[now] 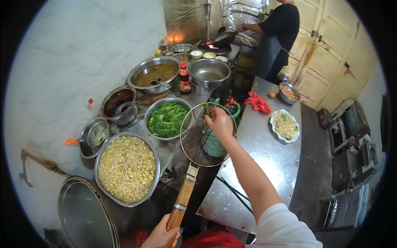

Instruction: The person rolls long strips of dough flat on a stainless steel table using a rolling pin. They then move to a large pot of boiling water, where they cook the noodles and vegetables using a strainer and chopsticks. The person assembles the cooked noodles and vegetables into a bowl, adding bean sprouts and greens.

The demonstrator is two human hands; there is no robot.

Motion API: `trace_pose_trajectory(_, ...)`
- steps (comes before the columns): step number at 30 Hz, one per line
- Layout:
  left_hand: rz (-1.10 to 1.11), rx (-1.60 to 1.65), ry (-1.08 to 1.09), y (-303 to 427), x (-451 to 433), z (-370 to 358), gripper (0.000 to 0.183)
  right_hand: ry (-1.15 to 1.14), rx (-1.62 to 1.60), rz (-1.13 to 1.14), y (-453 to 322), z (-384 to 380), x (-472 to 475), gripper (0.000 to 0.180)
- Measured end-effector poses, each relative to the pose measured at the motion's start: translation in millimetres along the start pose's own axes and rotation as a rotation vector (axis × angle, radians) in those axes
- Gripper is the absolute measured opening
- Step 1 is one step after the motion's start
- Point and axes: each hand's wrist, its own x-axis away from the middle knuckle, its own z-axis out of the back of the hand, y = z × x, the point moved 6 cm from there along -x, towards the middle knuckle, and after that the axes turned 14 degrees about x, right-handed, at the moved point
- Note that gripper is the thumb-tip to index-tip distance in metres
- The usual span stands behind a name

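My left hand [162, 233] grips the wooden handle [181, 198] of a wire spider strainer. Its round mesh basket [195, 139] is tilted up in front of me, between the counter and the steel table. Over the basket's upper right part is my right hand [220, 124], thumb and fingers bent toward the mesh. A small piece of green vegetable [207, 108] lies at the mesh by those fingertips; whether they pinch it is unclear. Left of the basket stands a steel bowl of cut green vegetables [167, 119]. Nearer me is a large bowl of soybean sprouts [127, 170].
A large steel pot [88, 214] of cloudy liquid is at lower left. On the steel table [248, 148] lie black chopsticks [234, 190], a red cloth [257, 103] and a plate of sprouts [284, 125]. Beyond, a person [280, 34] works at a wok [221, 42] over flames.
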Motion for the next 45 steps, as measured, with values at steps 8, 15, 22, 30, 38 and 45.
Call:
trace_pose_trajectory(8,0.089,-0.026,-0.068,-9.3,-2.7,17.4,0.04,-0.032,-0.502,-0.129,47.2,21.5,9.4,0.009)
trace_pose_trajectory(15,0.148,0.16,0.029,-21.3,2.0,29.3,0.04,-0.275,-0.326,-0.593,287.0,95.2,-17.5,0.019)
trace_pose_trajectory(22,-0.084,0.333,0.297,-21.9,43.2,57.2,0.039,-0.395,0.126,0.035,194.2,-10.1,-19.5,0.046)
trace_pose_trajectory(30,-0.383,0.41,0.667,-10.5,89.6,132.1,0.04,-0.678,0.094,0.448,-80.2,-155.0,16.6,0.072)
trace_pose_trajectory(38,-0.459,0.54,0.727,-12.9,132.2,206.0,0.035,-0.796,0.414,0.21,-101.8,-250.3,5.1,0.063)
trace_pose_trajectory(45,-0.42,0.615,0.667,72.0,81.2,291.9,0.025,-0.762,0.472,0.127,-85.4,-257.5,3.3,0.053)
